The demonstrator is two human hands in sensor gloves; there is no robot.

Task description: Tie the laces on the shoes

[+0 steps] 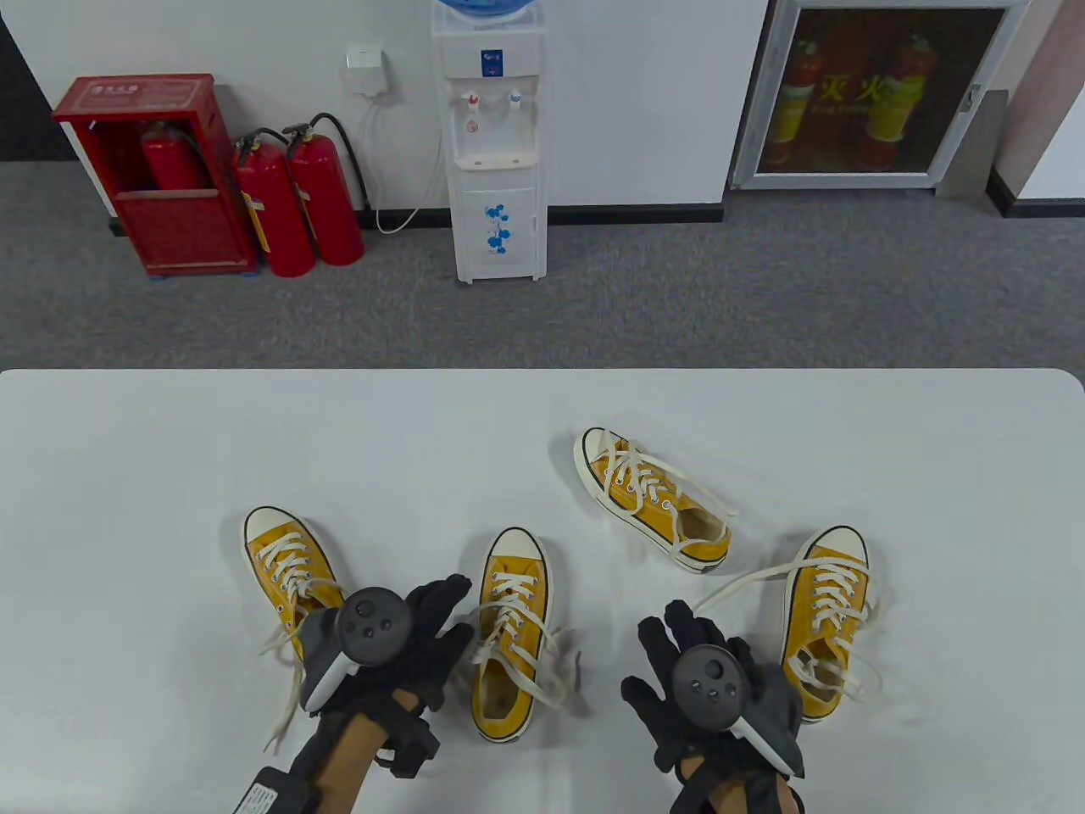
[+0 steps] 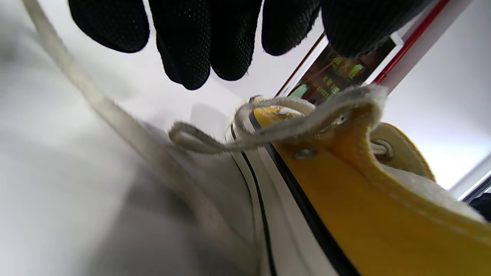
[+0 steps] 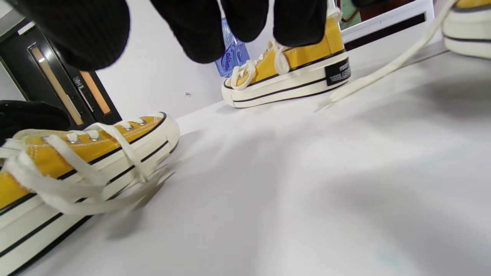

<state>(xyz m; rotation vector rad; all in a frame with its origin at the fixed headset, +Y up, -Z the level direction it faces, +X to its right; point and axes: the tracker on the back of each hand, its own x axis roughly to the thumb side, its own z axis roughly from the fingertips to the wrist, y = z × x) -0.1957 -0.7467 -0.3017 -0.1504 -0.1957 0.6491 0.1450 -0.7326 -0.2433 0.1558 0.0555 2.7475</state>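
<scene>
Four yellow canvas sneakers with loose white laces lie on the white table [image 1: 169,441]. The left shoe [image 1: 284,555] is partly under my left hand's tracker. The middle shoe [image 1: 509,627] also shows in the left wrist view [image 2: 364,199] and in the right wrist view [image 3: 76,161]. A far shoe [image 1: 653,500] lies angled. The right shoe [image 1: 826,610] has one long lace [image 1: 746,585] stretched leftward. My left hand [image 1: 445,615] hovers open beside the middle shoe, its fingers [image 2: 195,42] above a lace loop [image 2: 199,140]. My right hand [image 1: 657,644] is open, fingers spread, between the middle and right shoes, holding nothing.
Beyond the table's far edge stand a water dispenser [image 1: 496,144], red fire extinguishers [image 1: 297,199] and a red cabinet [image 1: 161,170]. The left shoe's lace ends [image 1: 288,695] trail toward the near edge beside my left forearm.
</scene>
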